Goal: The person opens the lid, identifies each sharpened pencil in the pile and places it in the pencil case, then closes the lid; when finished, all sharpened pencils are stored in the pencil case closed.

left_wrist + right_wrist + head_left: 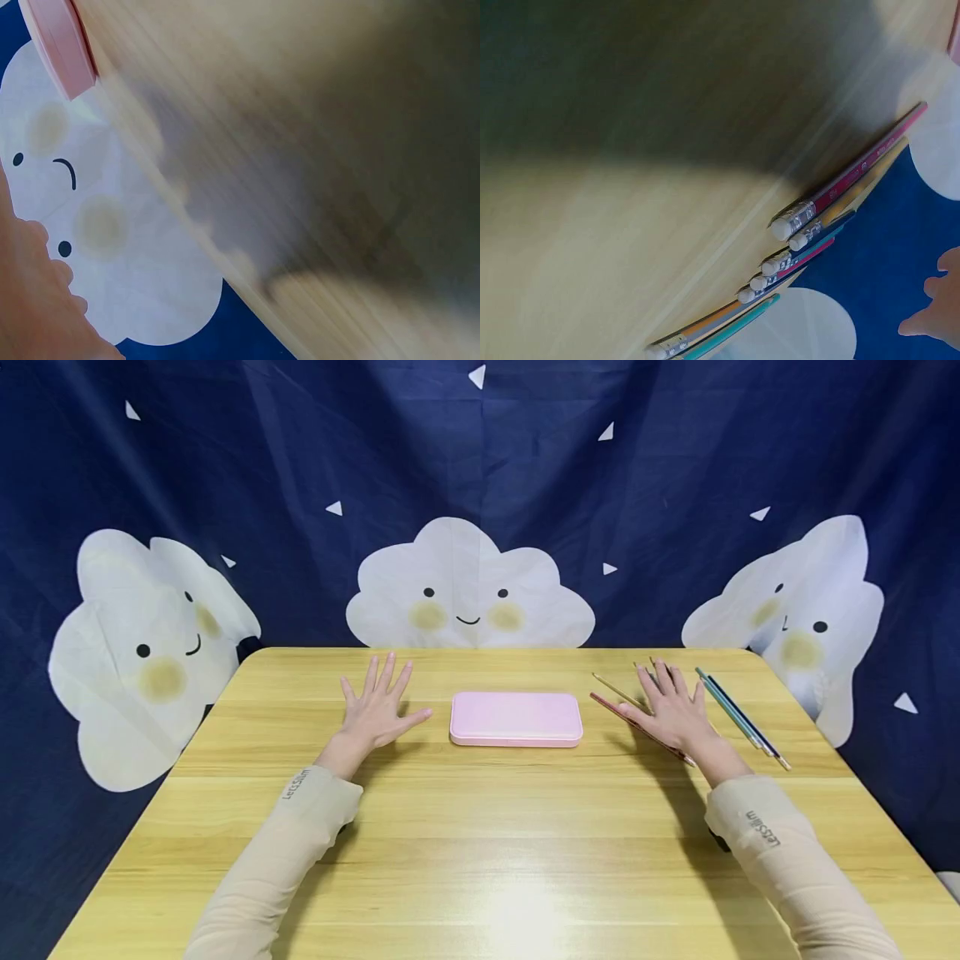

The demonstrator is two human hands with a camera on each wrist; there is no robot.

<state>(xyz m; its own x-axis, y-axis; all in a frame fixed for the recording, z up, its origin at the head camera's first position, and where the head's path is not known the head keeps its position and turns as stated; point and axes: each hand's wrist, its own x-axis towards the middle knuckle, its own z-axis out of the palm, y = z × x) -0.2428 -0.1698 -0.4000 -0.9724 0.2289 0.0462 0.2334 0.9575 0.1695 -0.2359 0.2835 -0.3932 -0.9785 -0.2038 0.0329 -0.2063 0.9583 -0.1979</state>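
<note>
My left hand (375, 710) is held palm down over the table, fingers spread, to the left of a closed pink case (516, 718). In the left wrist view its fingers (37, 300) are at the lower left, and the case (64, 45) shows one end at the top. To the right of the case, my right hand (671, 714) is spread over several pencils and hides part of them. The right wrist view shows a red pencil (870, 159) and others in yellow, dark and teal, their white erasers toward the camera. Neither hand holds anything.
Two teal and dark pencils (738, 710) lie slanted on the wooden table (480, 810) to the right of my right hand. Behind the table's far edge hangs a dark blue curtain (300, 460) printed with smiling white clouds.
</note>
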